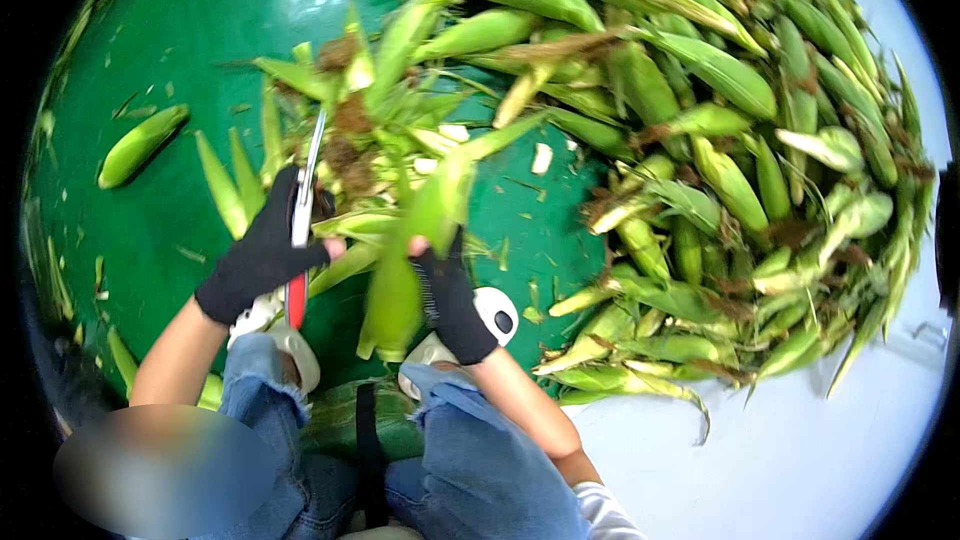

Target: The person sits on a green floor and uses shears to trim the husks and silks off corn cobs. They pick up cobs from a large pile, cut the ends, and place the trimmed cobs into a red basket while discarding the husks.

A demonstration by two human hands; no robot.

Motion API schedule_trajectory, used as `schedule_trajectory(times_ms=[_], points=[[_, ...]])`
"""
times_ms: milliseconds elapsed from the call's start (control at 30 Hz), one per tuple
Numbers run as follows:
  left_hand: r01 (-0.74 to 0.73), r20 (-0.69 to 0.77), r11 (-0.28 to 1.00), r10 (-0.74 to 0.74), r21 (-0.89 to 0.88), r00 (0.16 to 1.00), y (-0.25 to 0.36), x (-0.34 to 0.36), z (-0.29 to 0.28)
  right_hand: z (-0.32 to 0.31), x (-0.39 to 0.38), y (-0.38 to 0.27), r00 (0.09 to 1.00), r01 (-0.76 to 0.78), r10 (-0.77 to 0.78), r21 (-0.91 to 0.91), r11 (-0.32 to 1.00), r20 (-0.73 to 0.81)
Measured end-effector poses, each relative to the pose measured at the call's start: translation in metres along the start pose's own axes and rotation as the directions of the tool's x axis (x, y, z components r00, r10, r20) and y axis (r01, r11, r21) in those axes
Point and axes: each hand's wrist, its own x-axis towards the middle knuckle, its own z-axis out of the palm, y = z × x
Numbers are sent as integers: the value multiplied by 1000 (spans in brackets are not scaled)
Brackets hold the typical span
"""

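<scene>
My left hand [258, 255], in a black fingerless glove, is closed around a long metal-bladed tool [311, 165] with a red end showing below the hand; whether it is a knife or shears I cannot tell. The blade points away from me. In my right hand [452, 300], gloved the same way, is an ear of corn [393, 300] in its green husk, slightly blurred and held between my knees. Just beyond both hands lies a loose pile of stripped husks [400, 125] with brown silk.
A large heap of unshucked corn [720, 160] fills the right side. One ear [142, 146] lies apart on the green floor [200, 60] at left. Cut pale pieces [541, 158] and husk scraps are scattered about. My white shoes [495, 313] stand below the hands.
</scene>
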Motion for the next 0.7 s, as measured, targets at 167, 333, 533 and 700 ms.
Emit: schedule_trajectory(times_ms=[167,333,533,700], points=[[3,-37,990,2,140,999,10,-18,-9,15,-7,-10,845,238,-309,212,948,435],[263,-360,671,6,694,933,-90,-107,-111,-99,-2,51,830,523,-462,150,839,-312],[564,-431,321,-400,761,809,-276,-309,-163,-294,-28,78,321,579,40,229,782,-946],[594,-546,470,-251,653,799,-284,-329,-145,-348,16,56,204,210,402,441,873,-893]])
